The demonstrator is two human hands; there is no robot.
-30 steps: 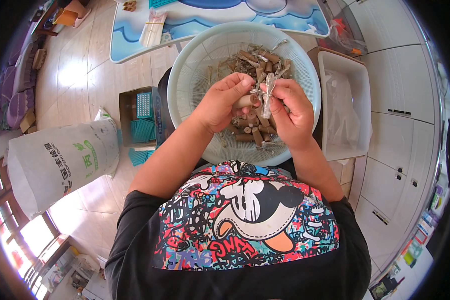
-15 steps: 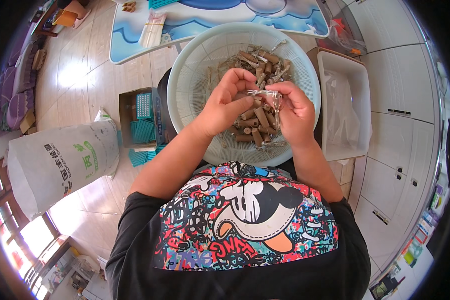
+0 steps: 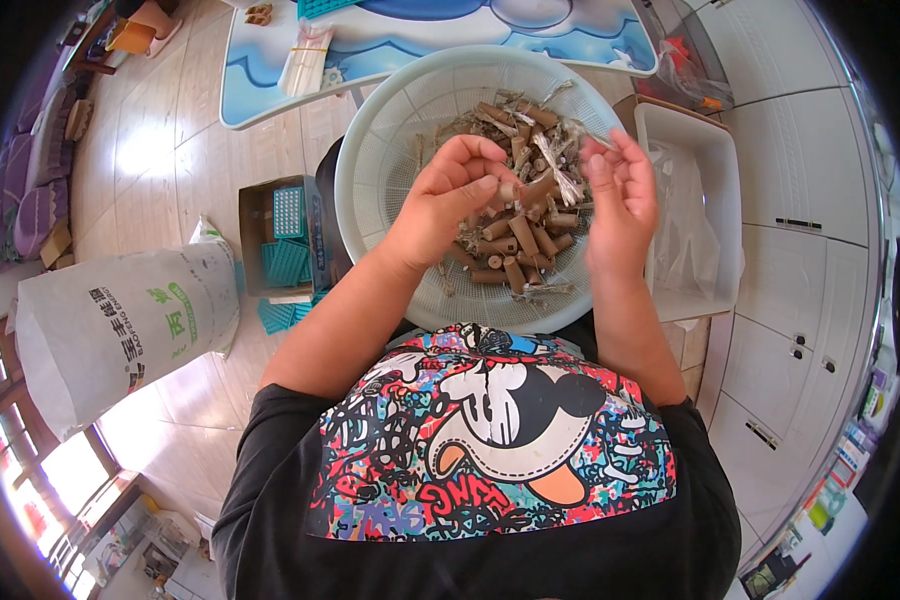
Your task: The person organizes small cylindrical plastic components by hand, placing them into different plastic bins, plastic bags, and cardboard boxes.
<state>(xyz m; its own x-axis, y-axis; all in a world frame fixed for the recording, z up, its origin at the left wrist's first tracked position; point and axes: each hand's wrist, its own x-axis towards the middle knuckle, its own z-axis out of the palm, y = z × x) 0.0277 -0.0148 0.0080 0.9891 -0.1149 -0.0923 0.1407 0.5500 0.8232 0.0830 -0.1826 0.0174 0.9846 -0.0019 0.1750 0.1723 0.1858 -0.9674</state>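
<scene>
Nearby, a white printed sack (image 3: 120,325) stands left of the round basket (image 3: 380,190).

A round basket (image 3: 390,170) sits right in front of the person, with a heap of short stalk pieces (image 3: 515,240) lying in its right half. Both hands hang over that heap: the left hand (image 3: 450,195) to the left, the right hand (image 3: 620,190) to the right, apart from each other. Just right of the basket stands a rectangular tub (image 3: 705,160). To the basket's left an open box (image 3: 280,240) rests on the floor, and further left lies a large sack (image 3: 120,325). Behind the basket stands a low table (image 3: 410,35).
</scene>
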